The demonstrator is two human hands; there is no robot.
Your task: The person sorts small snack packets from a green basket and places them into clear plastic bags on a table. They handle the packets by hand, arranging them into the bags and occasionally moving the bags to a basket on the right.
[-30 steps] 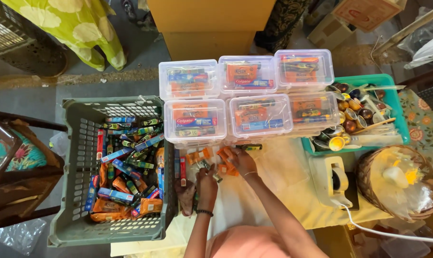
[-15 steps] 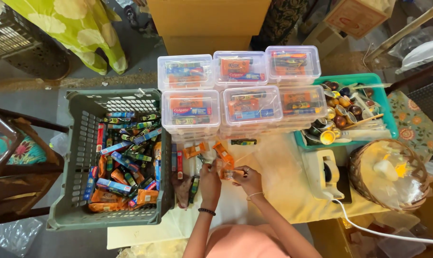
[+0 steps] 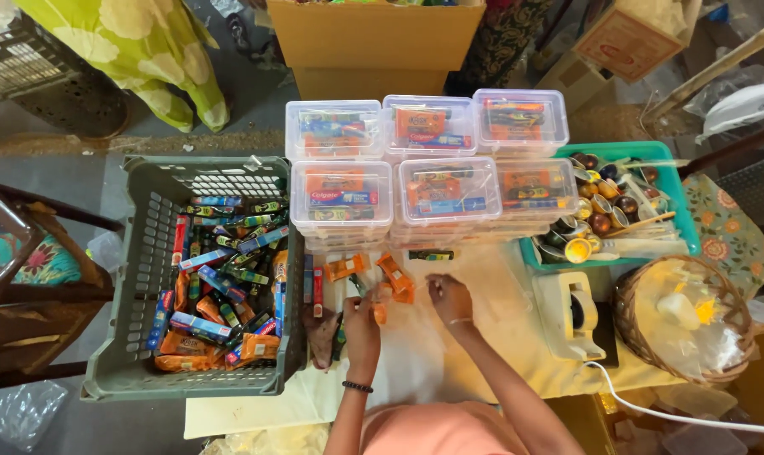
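Observation:
My left hand [image 3: 363,324] is closed around a small orange packet [image 3: 380,313] just above a cream cloth [image 3: 483,337]. My right hand [image 3: 449,297] hovers a little to the right, fingertips pinched together; whether anything is between them is too small to tell. More orange packets [image 3: 348,267] lie loose on the cloth in front of my hands. Behind them stand several clear lidded plastic boxes [image 3: 341,195] filled with small packaged items.
A grey plastic crate [image 3: 138,278] full of small cartons and packets sits at left. At right are a teal tray [image 3: 677,190] of small cups, a cream tape dispenser [image 3: 571,313] and a wicker basket [image 3: 630,303]. A cardboard box [image 3: 373,42] stands behind.
Both hands have drawn back toward me from the packets near the boxes. My left hand has come to hold an orange packet, and my right hand has moved apart to the right.

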